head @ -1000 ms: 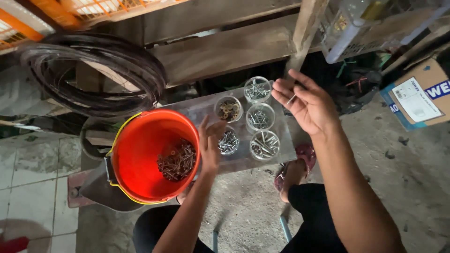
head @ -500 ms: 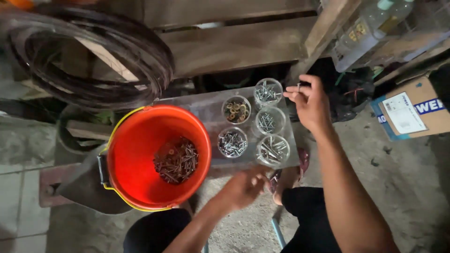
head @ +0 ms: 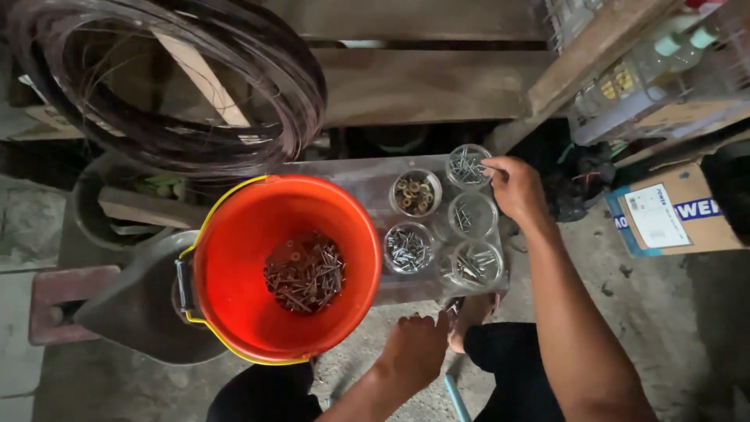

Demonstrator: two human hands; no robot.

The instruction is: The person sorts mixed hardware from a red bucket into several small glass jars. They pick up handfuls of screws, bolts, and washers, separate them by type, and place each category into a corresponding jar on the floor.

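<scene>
An orange bucket [head: 234, 266] with a yellow rim holds a heap of rusty nails [head: 303, 275]. Right of it lies a clear tray [head: 351, 176] carrying several small clear cups of sorted fasteners. My right hand [head: 516, 189] hovers at the far right cup [head: 466, 166], thumb and finger pinched on a thin nail above its rim. My left hand [head: 414, 350] is low, by the tray's near edge, fingers curled under; its palm is hidden. One cup [head: 416, 194] holds brownish ring-shaped pieces, and the others hold silvery nails or screws.
A big coil of dark wire [head: 195, 101] leans on wooden planks [head: 422, 82] behind the bucket. A grey metal scoop [head: 133, 312] sits under the bucket's left side. A cardboard box [head: 664, 215] stands at the right on the gritty concrete floor [head: 664, 328].
My left hand has drawn back from the cups toward my body. My right hand has dropped from above the tray down to the far right cup, closing to a pinch.
</scene>
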